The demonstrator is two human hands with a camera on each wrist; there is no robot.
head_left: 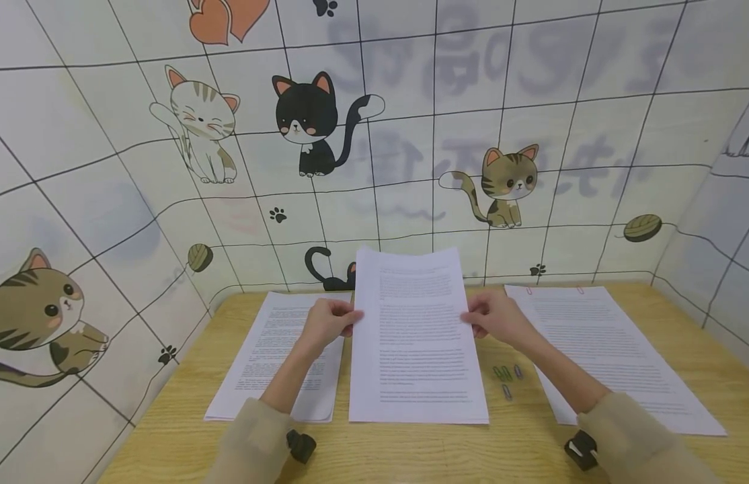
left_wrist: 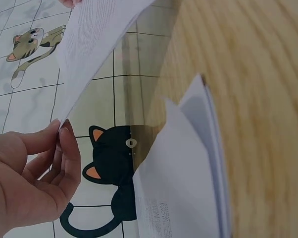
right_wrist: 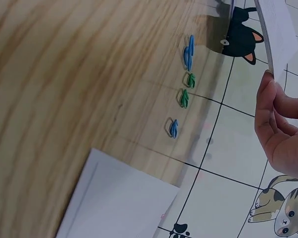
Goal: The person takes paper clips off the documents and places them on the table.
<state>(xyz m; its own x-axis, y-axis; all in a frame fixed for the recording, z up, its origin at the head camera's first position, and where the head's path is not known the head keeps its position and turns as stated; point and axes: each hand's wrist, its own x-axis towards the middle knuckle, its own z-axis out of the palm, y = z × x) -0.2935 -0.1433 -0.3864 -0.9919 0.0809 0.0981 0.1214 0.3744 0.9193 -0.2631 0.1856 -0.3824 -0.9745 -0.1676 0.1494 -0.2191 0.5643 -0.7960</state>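
Observation:
Printed paper sheets (head_left: 419, 336) are held up at the middle of the table, text side facing me. On their left edge, my left hand (head_left: 331, 326) pinches the paper between thumb and fingers. Opposite it, my right hand (head_left: 498, 317) pinches the right edge. The left wrist view has the left hand (left_wrist: 35, 173) gripping the thin paper edge. In the right wrist view the right hand (right_wrist: 282, 129) holds the other edge. How many sheets are held I cannot tell.
A stack of printed pages (head_left: 271, 363) lies at the left. At the right lie printed pages (head_left: 628, 363) with pink paper clips (head_left: 580, 291) on their top edge. Between them and the held sheets are several loose green and blue paper clips (head_left: 506, 374). A cat-patterned wall (head_left: 405, 148) stands behind the table.

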